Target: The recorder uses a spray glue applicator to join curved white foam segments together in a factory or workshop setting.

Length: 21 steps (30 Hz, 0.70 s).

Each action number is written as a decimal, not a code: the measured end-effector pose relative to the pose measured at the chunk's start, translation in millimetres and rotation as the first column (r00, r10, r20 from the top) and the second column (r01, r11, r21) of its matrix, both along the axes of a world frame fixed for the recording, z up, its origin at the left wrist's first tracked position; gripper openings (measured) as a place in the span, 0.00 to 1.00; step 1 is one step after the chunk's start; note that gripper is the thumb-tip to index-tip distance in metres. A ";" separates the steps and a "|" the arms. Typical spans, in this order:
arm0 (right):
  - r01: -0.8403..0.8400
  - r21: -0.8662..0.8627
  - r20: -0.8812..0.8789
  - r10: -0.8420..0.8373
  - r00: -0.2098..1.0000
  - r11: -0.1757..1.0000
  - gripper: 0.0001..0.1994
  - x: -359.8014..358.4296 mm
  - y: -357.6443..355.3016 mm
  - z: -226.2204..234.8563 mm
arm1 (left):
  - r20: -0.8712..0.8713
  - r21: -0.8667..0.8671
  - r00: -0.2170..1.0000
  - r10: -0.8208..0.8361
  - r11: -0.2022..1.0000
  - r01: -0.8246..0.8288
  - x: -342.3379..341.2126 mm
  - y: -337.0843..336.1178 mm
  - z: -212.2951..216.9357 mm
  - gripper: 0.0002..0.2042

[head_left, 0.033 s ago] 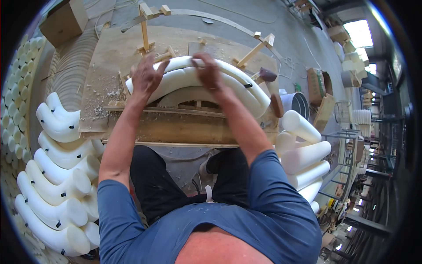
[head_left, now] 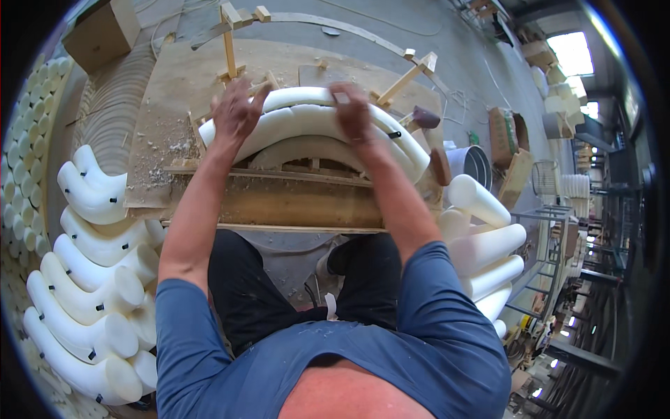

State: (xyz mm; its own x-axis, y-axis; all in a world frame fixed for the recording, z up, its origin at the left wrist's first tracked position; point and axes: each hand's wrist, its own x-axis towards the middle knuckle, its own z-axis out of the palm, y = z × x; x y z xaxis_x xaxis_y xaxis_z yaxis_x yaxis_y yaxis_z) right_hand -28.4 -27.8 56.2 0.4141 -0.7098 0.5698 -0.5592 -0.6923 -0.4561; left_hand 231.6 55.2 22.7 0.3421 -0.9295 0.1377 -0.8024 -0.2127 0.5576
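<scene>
A thick, white curved piece (head_left: pixel 296 122), like a bent foam tube, arches over the bench with a long dark seam along it. A small black peg (head_left: pixel 394 135) sticks out near its right end. My left hand (head_left: pixel 236 115) lies over the piece's left part, thumb apart from the fingers. Toward the right of the arch, my right hand (head_left: pixel 353 115) touches its far edge; that hand is smeared by motion and how its fingers close is unclear. Below the arch, a curved wooden form (head_left: pixel 307 150) shows on the bench (head_left: pixel 279 202).
Several white curved pieces with black pegs (head_left: pixel 91 300) are stacked at left. White cylinders (head_left: pixel 485 248) lie at right, near a mallet (head_left: pixel 426 119) and metal bucket (head_left: pixel 471 164). A curved wooden frame (head_left: pixel 335 26) stands beyond the bench; a cardboard box (head_left: pixel 105 35) sits far left.
My right hand has slid a little to the right along the white curved piece. The left hand has moved slightly, and the piece stays in place.
</scene>
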 end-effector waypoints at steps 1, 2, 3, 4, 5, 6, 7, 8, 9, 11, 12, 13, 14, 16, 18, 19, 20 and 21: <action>0.009 0.012 0.066 -0.010 0.998 1.000 0.07 -40.7 -11.1 7.3 | -0.031 -0.161 0.999 0.013 0.987 -0.018 -3.5 -15.4 0.4 0.31; 0.218 0.044 -0.196 -0.206 0.959 0.975 0.07 -75.2 -25.9 13.5 | -0.008 -0.010 1.000 0.000 1.000 0.000 -6.8 -23.4 -2.1 0.28; 0.237 -0.050 -0.287 -0.241 0.927 0.970 0.14 -107.9 -30.9 14.4 | 0.026 0.083 1.000 -0.017 0.996 0.015 -11.2 -31.3 -5.9 0.25; 0.439 0.248 -0.335 -0.349 0.875 0.864 0.20 -126.7 -41.6 10.5 | 0.032 0.251 0.997 -0.074 0.966 0.064 -13.4 -37.2 -10.5 0.24; 0.361 0.275 -0.310 -0.274 0.910 0.891 0.22 -136.5 -47.6 0.2 | 0.089 0.169 0.995 -0.037 0.985 0.022 -14.8 -40.3 -16.7 0.23; 0.331 0.309 -0.288 -0.243 0.926 0.892 0.24 -144.8 -48.3 -11.2 | 0.121 0.169 0.992 -0.035 0.985 0.014 -10.9 -41.4 -22.4 0.23; 0.302 0.351 -0.271 -0.212 0.939 0.886 0.26 -151.2 -42.6 -24.1 | 0.161 0.192 0.986 -0.038 0.981 0.006 -9.8 -39.6 -29.9 0.23; 0.405 0.430 -0.398 -0.233 0.887 0.807 0.25 -148.7 -47.4 -35.0 | 0.157 0.150 0.985 -0.075 0.987 0.051 -7.8 -41.4 -35.9 0.21; 0.417 0.329 -0.396 -0.277 0.875 0.847 0.25 -148.1 -49.1 -43.5 | 0.202 0.145 0.978 -0.044 0.989 0.014 -4.8 -42.7 -40.9 0.21; 0.515 0.259 -0.497 -0.344 0.796 0.817 0.25 -143.6 -48.0 -57.9 | 0.289 0.184 0.957 -0.019 0.982 -0.036 -6.9 -49.5 -48.8 0.21; 0.525 0.326 -0.489 -0.335 0.805 0.786 0.24 -146.2 -44.3 -60.3 | 0.226 0.154 0.974 -0.025 0.988 -0.010 -10.2 -45.3 -53.6 0.20; 0.522 0.380 -0.461 -0.333 0.823 0.763 0.23 -150.8 -45.4 -58.4 | 0.169 0.107 0.985 -0.020 0.994 0.002 -18.6 -43.2 -58.1 0.19; 0.563 0.337 -0.434 -0.406 0.804 0.754 0.22 -141.3 -45.6 -61.3 | 0.130 0.024 0.992 0.006 1.000 -0.009 -10.9 -50.3 -51.1 0.19; 0.585 0.367 -0.466 -0.401 0.788 0.723 0.22 -134.9 -46.7 -58.1 | 0.110 0.151 0.994 0.025 0.988 -0.042 -10.8 -52.1 -42.3 0.22; 0.564 0.411 -0.443 -0.384 0.810 0.716 0.22 -136.0 -50.6 -50.8 | 0.044 0.146 0.999 0.012 0.989 -0.019 -10.0 -53.3 -31.6 0.23; 0.522 0.468 -0.413 -0.346 0.843 0.713 0.23 -141.3 -51.7 -44.9 | -0.020 0.206 1.000 -0.022 0.978 0.026 -7.1 -54.1 -24.6 0.25; 0.487 0.538 -0.394 -0.306 0.867 0.688 0.23 -144.9 -50.6 -41.7 | -0.089 0.263 0.994 -0.068 0.961 0.089 -3.0 -49.1 -19.3 0.26; 0.350 0.556 -0.248 -0.251 0.936 0.754 0.25 -154.6 -46.5 -37.0 | -0.224 0.141 0.970 -0.090 0.982 0.124 2.7 -40.7 -14.6 0.28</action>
State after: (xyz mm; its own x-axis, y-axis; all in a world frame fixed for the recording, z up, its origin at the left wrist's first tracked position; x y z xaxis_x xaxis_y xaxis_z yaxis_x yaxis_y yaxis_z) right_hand -183.0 -74.3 19.1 0.1664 -0.9850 -0.0457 -0.7871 -0.1048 -0.6078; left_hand 234.3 14.5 8.1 0.2455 -0.9665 -0.0751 -0.6895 -0.2286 0.6872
